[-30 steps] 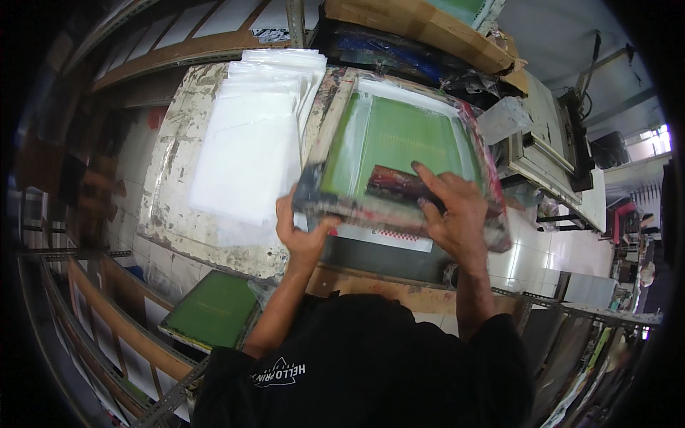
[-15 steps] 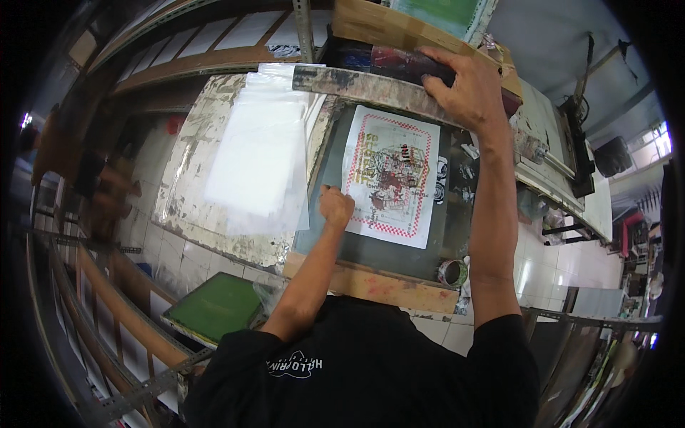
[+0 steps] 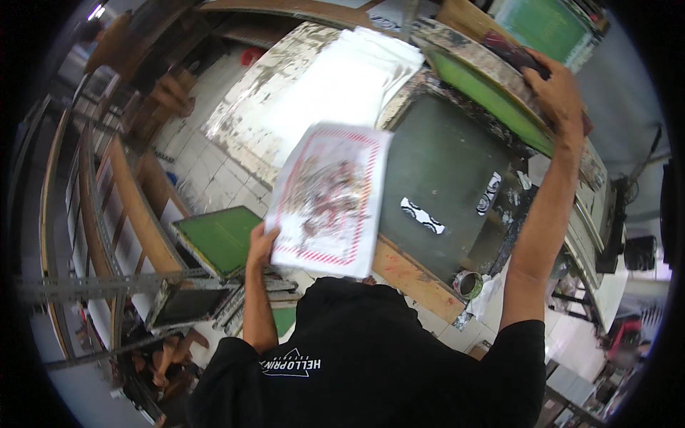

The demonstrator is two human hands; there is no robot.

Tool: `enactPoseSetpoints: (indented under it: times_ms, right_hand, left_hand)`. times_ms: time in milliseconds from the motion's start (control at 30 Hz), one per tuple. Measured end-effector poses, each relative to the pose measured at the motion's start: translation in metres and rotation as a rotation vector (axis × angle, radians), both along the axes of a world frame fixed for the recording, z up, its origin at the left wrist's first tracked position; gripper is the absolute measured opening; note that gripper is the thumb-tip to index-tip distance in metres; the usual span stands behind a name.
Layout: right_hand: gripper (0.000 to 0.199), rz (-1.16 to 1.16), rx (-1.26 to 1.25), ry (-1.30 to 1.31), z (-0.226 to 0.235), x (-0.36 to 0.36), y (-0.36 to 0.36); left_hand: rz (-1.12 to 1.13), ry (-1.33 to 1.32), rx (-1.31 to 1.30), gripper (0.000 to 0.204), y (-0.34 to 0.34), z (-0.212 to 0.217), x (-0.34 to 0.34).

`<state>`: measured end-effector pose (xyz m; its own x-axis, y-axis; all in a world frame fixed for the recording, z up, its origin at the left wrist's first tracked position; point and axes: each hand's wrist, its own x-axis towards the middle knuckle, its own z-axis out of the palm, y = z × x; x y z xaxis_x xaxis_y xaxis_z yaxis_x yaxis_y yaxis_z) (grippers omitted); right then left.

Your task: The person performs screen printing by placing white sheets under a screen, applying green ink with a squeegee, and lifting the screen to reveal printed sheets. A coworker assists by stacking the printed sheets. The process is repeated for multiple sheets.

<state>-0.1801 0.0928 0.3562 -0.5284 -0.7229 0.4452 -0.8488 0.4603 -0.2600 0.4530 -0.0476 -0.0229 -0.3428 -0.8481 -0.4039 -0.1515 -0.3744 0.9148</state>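
Note:
My left hand [image 3: 262, 246] pinches the lower left edge of a white printed sheet [image 3: 325, 203] with a red checked border and a blurred multicoloured design. The sheet hangs in the air, left of the grey-green printing board [image 3: 446, 164]. At the upper right, my right hand [image 3: 560, 93] is closed on the rim of a tilted screen frame [image 3: 467, 46], its green mesh [image 3: 492, 100] showing beneath. A dark red block [image 3: 503, 50] lies by its fingers; the fingertips are partly hidden. Two black-and-white printed strips [image 3: 422, 215] lie on the board.
A stack of thin white sheets [image 3: 335, 82] lies on a paint-worn table [image 3: 246, 100]. A small tin [image 3: 467, 284] stands at the board's near right corner. Green screens [image 3: 217, 239] lean at the lower left, beside slatted racks [image 3: 143, 207]. Another green screen [image 3: 546, 32] is at the back.
The printed sheet has left the board and moved left in my left hand. The screen frame's green mesh has come into view. My head view has turned, shifting the scene.

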Motion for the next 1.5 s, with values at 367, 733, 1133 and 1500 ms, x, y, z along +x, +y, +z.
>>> enactPoseSetpoints:
  times_ms: [367,733,1133,1500]
  right_hand:
    - [0.049,0.092,-0.017,-0.058,0.003,-0.020,-0.001]
    - [0.049,0.051,-0.001,-0.059,0.008,-0.012,-0.002]
    - [0.048,0.008,-0.027,-0.134,0.015,0.011,-0.005]
    - [0.045,-0.047,-0.070,-0.002,0.017,0.014,-0.003]
  left_hand:
    - [0.745,-0.071,0.231,0.023,0.233,-0.110,0.195]
    - [0.639,-0.165,-0.215,0.045,0.055,-0.169,0.092]
    - [-0.698,-0.665,-1.307,0.065,-0.115,0.012,-0.222]
    - [-1.314,-0.282,-1.252,0.077,-0.065,-0.015,-0.386]
